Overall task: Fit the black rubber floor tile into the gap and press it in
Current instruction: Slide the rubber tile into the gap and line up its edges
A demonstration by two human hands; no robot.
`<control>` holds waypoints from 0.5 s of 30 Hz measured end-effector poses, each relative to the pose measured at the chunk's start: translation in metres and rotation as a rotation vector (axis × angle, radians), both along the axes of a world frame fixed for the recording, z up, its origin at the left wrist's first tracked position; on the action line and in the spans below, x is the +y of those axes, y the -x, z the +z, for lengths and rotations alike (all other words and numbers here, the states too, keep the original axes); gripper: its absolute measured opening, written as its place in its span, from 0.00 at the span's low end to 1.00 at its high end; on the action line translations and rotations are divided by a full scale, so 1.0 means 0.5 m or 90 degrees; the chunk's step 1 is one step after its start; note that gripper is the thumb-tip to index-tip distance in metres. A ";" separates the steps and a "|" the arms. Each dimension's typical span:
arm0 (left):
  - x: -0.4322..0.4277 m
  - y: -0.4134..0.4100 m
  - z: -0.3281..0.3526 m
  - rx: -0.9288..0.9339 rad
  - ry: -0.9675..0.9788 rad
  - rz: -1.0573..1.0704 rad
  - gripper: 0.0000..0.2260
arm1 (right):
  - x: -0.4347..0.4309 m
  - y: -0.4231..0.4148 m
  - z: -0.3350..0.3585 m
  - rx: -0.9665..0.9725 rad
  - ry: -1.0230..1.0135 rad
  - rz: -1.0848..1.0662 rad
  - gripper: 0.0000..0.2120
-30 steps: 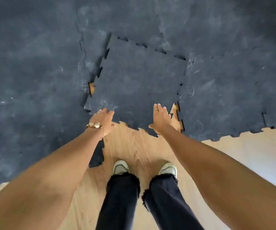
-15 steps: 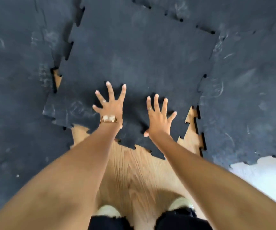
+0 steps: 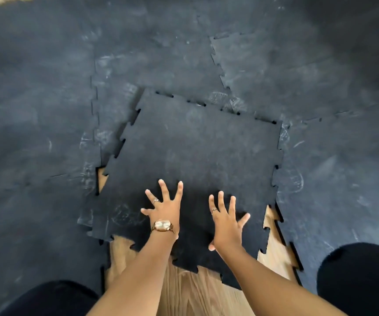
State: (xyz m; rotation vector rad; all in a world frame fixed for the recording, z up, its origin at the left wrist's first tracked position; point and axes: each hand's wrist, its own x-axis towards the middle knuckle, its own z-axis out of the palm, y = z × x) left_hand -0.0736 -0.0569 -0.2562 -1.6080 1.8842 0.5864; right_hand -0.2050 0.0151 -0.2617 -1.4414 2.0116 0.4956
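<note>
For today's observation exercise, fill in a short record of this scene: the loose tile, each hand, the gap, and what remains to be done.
tile: black rubber floor tile, jigsaw-edged, lying skewed over the gap, its left part overlapping the laid mats
left hand: flat on the tile, fingers spread, wristwatch worn
right hand: flat on the tile, fingers spread
gap: wooden floor showing at the right and near edges, and a sliver at the left
remaining: tile not yet aligned or pressed in

Wooden floor (image 3: 197, 290) bears black rubber tiles (image 3: 35, 133).
</note>
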 end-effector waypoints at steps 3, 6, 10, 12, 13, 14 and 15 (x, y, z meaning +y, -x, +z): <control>0.005 -0.008 -0.002 -0.014 0.008 -0.020 0.66 | 0.004 -0.003 0.003 -0.003 -0.006 -0.002 0.68; -0.006 -0.026 -0.011 -0.025 0.068 -0.098 0.67 | 0.006 0.000 -0.004 0.009 0.014 0.003 0.68; -0.038 -0.072 -0.014 0.039 0.169 -0.083 0.63 | 0.013 0.005 -0.014 0.018 0.018 0.012 0.68; -0.071 -0.091 0.000 0.079 0.188 -0.053 0.57 | 0.017 0.004 -0.019 0.026 0.029 0.021 0.67; -0.091 -0.099 0.015 0.086 0.188 -0.044 0.55 | 0.020 0.004 -0.017 0.027 0.031 0.025 0.67; -0.116 -0.107 0.033 0.083 0.188 -0.036 0.54 | 0.021 0.005 -0.013 0.026 0.035 0.027 0.66; -0.142 -0.115 0.051 0.075 0.185 -0.024 0.52 | 0.021 0.006 -0.011 0.026 0.037 0.029 0.66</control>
